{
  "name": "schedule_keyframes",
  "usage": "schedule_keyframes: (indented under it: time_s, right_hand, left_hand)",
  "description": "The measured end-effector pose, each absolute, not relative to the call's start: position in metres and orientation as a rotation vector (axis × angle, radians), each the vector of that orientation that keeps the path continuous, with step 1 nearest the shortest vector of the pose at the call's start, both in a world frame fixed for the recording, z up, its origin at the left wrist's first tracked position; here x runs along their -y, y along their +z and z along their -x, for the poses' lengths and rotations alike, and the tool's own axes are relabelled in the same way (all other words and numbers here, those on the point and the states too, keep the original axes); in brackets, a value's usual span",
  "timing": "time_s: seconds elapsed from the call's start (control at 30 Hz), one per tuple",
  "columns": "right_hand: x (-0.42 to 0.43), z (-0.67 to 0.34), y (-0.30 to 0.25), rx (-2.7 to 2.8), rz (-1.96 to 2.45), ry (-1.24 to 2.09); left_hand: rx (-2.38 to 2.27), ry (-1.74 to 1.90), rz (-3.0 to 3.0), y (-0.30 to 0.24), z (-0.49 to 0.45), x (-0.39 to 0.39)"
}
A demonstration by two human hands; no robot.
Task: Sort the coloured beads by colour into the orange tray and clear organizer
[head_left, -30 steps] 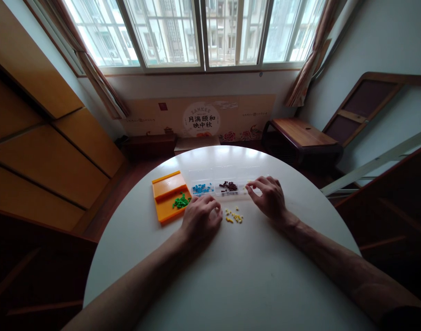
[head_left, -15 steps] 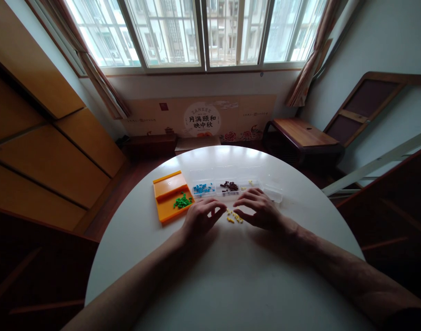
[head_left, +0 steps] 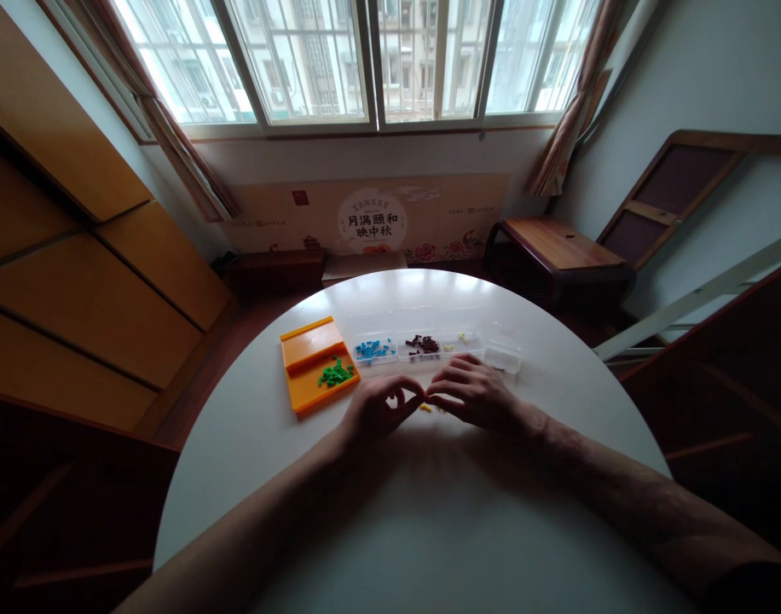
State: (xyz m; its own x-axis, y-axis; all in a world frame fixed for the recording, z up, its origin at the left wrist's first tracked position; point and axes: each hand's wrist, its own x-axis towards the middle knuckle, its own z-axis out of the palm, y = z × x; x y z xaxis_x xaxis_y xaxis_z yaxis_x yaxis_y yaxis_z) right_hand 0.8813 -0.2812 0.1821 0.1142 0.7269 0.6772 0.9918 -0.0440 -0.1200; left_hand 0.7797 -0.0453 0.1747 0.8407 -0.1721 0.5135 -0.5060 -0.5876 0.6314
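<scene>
My left hand (head_left: 384, 404) is closed in a pinch, thumb against forefinger, above the white round table (head_left: 442, 520). Its fingertips meet those of my right hand (head_left: 472, 392), which is pinched too. Whatever lies between the fingertips is too small to make out. Under the hands a few yellow toy bricks (head_left: 425, 408) show, the others covered by my fingers. Beyond them is a clear compartment box (head_left: 403, 355) with blue pieces (head_left: 373, 350), dark brown pieces (head_left: 422, 344) and a few pale yellow pieces (head_left: 462, 337) in separate compartments.
An orange tray (head_left: 307, 399) holding a heap of green pieces (head_left: 335, 372) stands left of my left hand. Past the table are a printed cardboard panel (head_left: 288, 200) below the window and a wooden stool-like table (head_left: 560, 243) at the right.
My hands have come together: the right thumb and forefinger have closed and moved left to meet the left fingertips. The yellow bricks are now mostly covered.
</scene>
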Motion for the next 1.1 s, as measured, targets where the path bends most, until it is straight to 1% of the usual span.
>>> schedule_keyframes:
  time_s: [0.13,0.27,0.37,0.47,0.57,1.1]
  right_hand:
    - [0.283,-0.882,0.181,1.658,1.867,-0.558]
    - [0.286,-0.887,0.180,1.565,1.937,-0.512]
    - [0.290,-0.895,0.179,1.349,1.975,-0.620]
    - [0.294,-0.907,0.176,1.032,2.083,-0.758]
    - [0.298,-0.917,0.172,0.838,2.226,-0.778]
    - [0.289,-0.902,0.170,1.078,2.162,-0.623]
  left_hand:
    - [0.479,0.524,-2.203,0.179,-0.777,0.048]
    - [0.448,0.642,-2.388,0.185,-0.775,0.046]
    - [0.497,0.703,-2.576,0.183,-0.778,0.039]
    - [0.505,0.672,-2.668,0.179,-0.781,0.032]
    - [0.507,0.622,-2.696,0.176,-0.782,0.028]
    - [0.677,0.547,-2.652,0.180,-0.785,0.030]
